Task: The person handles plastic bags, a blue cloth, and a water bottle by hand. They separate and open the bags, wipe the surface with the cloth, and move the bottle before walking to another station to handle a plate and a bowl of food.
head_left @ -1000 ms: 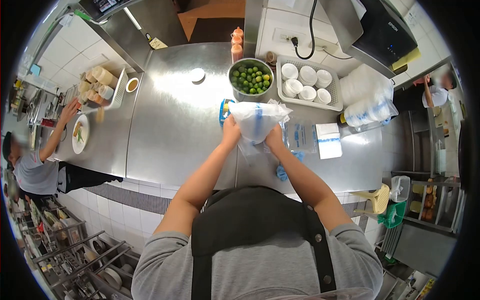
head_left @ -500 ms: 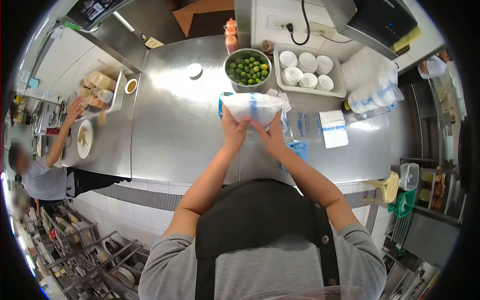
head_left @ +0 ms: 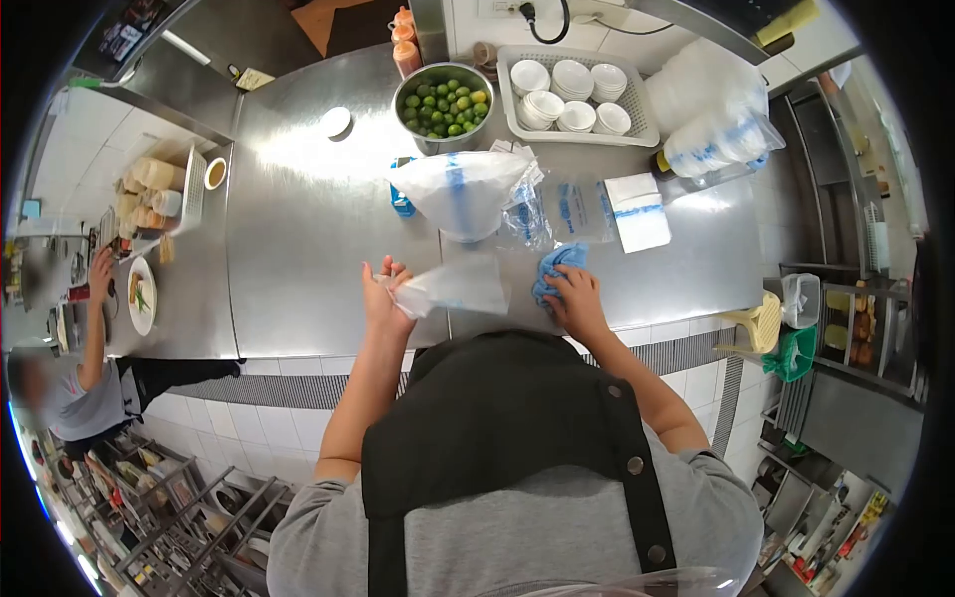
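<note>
Fingers point(head_left: 390, 271) of the left hand point(head_left: 386, 297) pinch a thin, see-through bag point(head_left: 460, 287), flat and crinkly, just above the shiny steel counter point(head_left: 308, 229); the right hand point(head_left: 577, 300) grips a soft blue cloth point(head_left: 555, 264) (all bunched up) on the counter; behind stands a puffy white sack point(head_left: 460, 191), near a round metal bowl point(head_left: 435, 142) of green limes point(head_left: 445, 99).

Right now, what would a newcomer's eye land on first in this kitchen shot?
The bulging white bag standing mid-counter draws the eye first, with green limes in a steel bowl just behind it. Nearer the body, the left hand pinches a thin clear bag while the right hand grips a crumpled blue cloth on the steel counter.
</note>
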Action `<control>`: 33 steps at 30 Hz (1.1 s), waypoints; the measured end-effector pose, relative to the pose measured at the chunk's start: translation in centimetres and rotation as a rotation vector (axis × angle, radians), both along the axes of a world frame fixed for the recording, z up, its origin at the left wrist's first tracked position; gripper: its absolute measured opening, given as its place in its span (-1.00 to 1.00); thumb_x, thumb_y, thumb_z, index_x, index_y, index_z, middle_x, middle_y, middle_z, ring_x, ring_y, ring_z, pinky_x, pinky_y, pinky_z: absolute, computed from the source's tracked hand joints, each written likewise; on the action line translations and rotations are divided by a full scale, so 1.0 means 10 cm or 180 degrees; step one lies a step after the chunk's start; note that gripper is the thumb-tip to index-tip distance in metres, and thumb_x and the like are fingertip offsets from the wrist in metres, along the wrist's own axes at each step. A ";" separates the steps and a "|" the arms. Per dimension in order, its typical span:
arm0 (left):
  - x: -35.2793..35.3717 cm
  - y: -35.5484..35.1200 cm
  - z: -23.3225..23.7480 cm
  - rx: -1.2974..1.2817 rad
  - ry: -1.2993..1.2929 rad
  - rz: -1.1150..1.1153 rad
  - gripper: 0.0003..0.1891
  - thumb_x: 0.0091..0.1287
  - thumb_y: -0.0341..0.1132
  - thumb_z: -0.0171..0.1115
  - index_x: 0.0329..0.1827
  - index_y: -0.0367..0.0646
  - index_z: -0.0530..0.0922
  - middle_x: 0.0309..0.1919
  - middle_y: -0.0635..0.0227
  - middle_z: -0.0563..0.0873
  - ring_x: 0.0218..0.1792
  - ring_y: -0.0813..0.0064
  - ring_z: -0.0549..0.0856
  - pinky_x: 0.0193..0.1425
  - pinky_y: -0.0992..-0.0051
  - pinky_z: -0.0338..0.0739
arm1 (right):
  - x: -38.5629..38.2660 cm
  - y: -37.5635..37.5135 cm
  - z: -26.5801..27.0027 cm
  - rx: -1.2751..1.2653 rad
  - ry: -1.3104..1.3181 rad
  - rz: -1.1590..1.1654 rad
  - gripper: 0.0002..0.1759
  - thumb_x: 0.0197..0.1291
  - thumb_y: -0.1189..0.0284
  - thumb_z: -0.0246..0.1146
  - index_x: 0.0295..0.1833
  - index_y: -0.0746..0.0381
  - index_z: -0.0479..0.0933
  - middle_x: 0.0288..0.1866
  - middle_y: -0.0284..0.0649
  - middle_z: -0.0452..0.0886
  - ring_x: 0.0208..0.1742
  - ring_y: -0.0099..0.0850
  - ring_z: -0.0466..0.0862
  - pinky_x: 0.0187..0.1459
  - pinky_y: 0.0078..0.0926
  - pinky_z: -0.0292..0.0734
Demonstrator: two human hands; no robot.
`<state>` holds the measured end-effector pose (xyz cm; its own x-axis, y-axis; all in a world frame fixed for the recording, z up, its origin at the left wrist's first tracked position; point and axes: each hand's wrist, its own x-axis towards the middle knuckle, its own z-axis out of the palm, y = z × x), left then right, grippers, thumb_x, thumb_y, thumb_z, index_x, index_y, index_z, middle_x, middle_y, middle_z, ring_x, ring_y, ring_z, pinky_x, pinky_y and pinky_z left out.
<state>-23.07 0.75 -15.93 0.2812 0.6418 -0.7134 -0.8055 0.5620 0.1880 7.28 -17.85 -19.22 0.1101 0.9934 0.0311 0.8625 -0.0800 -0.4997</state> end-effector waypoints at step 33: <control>0.45 -0.27 1.28 0.3101 0.2394 -0.1578 -0.87 0.39 -0.46 0.34 -0.09 -0.33 0.69 -0.37 0.29 0.77 -0.38 0.58 0.72 -0.28 0.55 0.66 | 0.21 0.59 1.18 0.0199 0.4819 -0.1362 -0.88 0.40 0.42 0.26 -0.07 0.25 0.55 -0.11 -0.26 0.67 -0.03 -0.45 0.67 0.13 -0.35 0.58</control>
